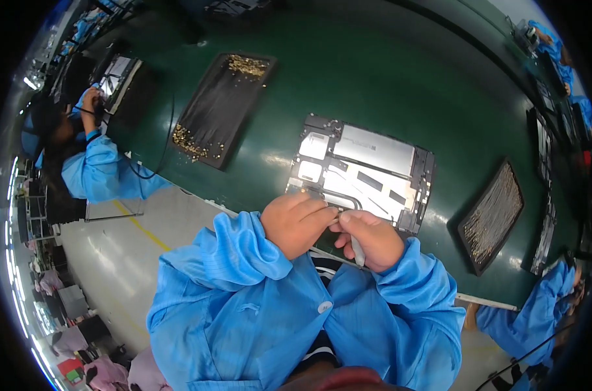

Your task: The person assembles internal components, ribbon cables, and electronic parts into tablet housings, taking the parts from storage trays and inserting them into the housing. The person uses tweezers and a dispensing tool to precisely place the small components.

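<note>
Two bare hands meet over the green table's (348,78) near edge, at an opened flat device (374,146) lying there. The right hand (374,238) pinches a slim pale item (358,251); the left hand (296,221) is curled, its grip hidden. Left and right, a gold-flecked tray (211,107) and a filled tray (470,253) lie near that edge.
</note>
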`<state>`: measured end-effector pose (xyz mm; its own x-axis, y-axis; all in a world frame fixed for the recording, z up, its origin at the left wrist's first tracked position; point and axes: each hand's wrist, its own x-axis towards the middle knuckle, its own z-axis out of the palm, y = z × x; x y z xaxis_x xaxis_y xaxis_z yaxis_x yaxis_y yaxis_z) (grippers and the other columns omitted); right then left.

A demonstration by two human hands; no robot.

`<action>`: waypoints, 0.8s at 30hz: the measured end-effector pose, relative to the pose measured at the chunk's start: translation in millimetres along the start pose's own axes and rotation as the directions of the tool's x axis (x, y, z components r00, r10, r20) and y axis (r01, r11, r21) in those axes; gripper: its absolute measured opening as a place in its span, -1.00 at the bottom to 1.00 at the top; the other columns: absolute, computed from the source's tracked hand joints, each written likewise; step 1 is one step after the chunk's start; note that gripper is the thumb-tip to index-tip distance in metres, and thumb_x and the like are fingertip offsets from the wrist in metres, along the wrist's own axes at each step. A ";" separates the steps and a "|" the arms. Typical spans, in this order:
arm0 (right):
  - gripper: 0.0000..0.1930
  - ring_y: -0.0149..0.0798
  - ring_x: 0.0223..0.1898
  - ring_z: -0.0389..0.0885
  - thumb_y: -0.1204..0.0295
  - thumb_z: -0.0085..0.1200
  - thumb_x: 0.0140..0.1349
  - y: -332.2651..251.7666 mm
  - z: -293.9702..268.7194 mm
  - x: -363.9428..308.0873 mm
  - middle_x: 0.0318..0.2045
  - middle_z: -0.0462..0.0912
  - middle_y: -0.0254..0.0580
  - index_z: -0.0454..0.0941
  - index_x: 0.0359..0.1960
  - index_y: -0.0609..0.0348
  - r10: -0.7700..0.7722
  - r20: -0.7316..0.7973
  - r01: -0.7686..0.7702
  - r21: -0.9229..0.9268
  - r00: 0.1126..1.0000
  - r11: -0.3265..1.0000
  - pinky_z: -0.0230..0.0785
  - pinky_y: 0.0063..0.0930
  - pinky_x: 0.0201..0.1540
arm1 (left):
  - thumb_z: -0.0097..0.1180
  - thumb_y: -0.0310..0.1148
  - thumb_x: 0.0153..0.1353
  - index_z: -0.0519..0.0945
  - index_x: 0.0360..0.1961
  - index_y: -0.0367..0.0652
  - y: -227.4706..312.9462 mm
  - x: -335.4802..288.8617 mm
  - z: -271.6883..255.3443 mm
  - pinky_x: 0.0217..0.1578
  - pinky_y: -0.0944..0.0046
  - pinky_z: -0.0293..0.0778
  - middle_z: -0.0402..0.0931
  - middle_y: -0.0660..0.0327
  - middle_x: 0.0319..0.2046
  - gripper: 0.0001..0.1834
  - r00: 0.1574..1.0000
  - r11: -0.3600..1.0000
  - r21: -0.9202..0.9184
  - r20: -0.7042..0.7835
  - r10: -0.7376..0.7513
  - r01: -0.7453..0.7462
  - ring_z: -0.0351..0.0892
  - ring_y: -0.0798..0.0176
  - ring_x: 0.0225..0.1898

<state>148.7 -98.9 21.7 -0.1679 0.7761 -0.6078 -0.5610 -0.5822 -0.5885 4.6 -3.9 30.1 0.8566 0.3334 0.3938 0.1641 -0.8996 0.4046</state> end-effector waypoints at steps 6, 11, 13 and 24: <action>-0.73 -0.47 -0.53 0.32 0.27 -0.13 0.07 5.2 -0.7 0.8 -0.47 0.43 -0.26 0.37 -0.36 0.27 -0.003 -0.138 0.010 0.046 0.990 0.999 0.22 -0.67 -0.58 | 0.11 -0.54 -0.28 0.45 -0.51 -0.21 -5.8 -6.3 16.3 -0.31 0.18 0.32 0.41 0.17 -0.49 -0.80 0.993 0.994 -0.100 -0.112 -0.044 0.033 0.37 0.08 -0.36; -0.76 -0.44 -0.61 0.33 0.30 -0.11 0.06 -3.5 0.5 -1.2 -0.50 0.42 -0.24 0.34 -0.37 0.24 -0.143 -0.357 0.238 0.238 0.923 0.942 0.22 -0.64 -0.62 | 0.10 -0.55 -0.26 0.47 -0.50 -0.22 -9.0 -6.4 23.1 -0.20 0.14 0.25 0.40 0.14 -0.44 -0.82 0.987 0.987 0.046 -0.067 -0.148 0.151 0.32 0.06 -0.25; -0.74 -0.43 -0.58 0.34 0.28 -0.15 0.09 -5.1 -0.3 -0.1 -0.54 0.44 -0.21 0.31 -0.33 0.24 -0.229 -0.414 0.359 0.272 0.881 0.893 0.23 -0.62 -0.57 | 0.10 -0.56 -0.25 0.47 -0.50 -0.23 -12.1 -14.6 24.5 -0.19 0.15 0.25 0.40 0.14 -0.44 -0.82 0.986 0.985 0.055 -0.042 -0.161 0.163 0.33 0.06 -0.25; -0.65 -0.33 -0.45 0.41 0.23 -0.40 0.19 12.7 8.0 17.2 -0.39 0.47 -0.03 0.17 -0.20 0.32 -0.801 -0.364 0.649 -0.468 0.476 0.599 0.24 -0.47 -0.28 | 0.09 -0.56 -0.24 0.47 -0.49 -0.22 -18.2 -18.9 28.3 -0.19 0.17 0.26 0.41 0.13 -0.43 -0.82 0.983 0.983 0.047 -0.041 -0.176 0.178 0.35 0.06 -0.25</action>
<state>132.2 -91.0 8.1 0.6642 0.7474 -0.0121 -0.0653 0.0419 -0.9970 -0.7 -1.8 -8.2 0.7933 0.4980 0.3502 0.3367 -0.8382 0.4291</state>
